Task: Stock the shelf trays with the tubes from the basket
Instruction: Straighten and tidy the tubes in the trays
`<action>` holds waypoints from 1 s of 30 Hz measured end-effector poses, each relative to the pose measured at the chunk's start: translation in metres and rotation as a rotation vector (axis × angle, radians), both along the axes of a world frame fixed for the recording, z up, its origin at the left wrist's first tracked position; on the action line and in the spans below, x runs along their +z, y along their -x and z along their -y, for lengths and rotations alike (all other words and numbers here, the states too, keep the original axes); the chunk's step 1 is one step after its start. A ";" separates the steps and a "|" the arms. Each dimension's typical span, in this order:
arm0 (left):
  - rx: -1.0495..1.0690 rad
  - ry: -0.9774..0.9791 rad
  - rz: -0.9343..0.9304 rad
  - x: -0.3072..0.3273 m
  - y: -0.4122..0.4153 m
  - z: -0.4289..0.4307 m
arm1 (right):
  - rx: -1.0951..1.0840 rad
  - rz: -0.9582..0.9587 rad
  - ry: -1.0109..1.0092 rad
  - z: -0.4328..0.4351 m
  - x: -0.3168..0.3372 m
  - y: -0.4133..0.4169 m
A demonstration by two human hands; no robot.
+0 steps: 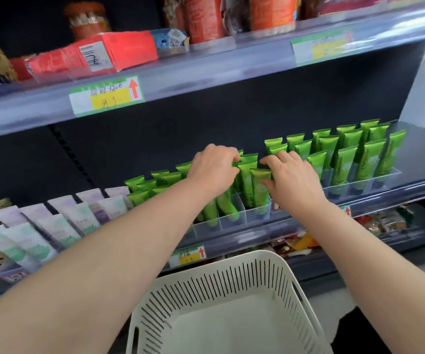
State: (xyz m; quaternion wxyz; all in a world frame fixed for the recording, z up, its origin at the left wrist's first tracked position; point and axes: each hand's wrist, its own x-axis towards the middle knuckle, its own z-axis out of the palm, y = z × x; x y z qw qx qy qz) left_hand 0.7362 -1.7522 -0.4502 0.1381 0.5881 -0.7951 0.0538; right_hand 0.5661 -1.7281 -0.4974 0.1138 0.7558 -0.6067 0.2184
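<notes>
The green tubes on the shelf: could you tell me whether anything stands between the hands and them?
Nothing visible does: the left hand grips and the right hand touches the green tubes standing in the clear tray.

The left hand [212,166] has its fingertips tucked among the tops of the green tubes [246,182], so whether it pinches one cannot be confirmed. The right hand [292,178] screens the tubes and the part of the clear tray [255,217] behind it. The white basket [232,263] is cut off by the bottom edge and the top-shelf containers [201,19] by the upper edge, and the writing on the price label [106,95] is too blurred to read.
</notes>
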 end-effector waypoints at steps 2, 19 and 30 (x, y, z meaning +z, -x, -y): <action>-0.007 -0.020 0.034 0.000 0.007 0.016 | 0.017 -0.011 0.012 0.007 -0.002 0.004; 0.023 -0.068 -0.007 -0.008 0.037 0.058 | 0.062 -0.029 0.066 0.036 -0.014 0.009; 0.075 -0.106 -0.230 0.006 0.020 0.064 | 0.070 0.085 0.038 0.030 -0.005 0.009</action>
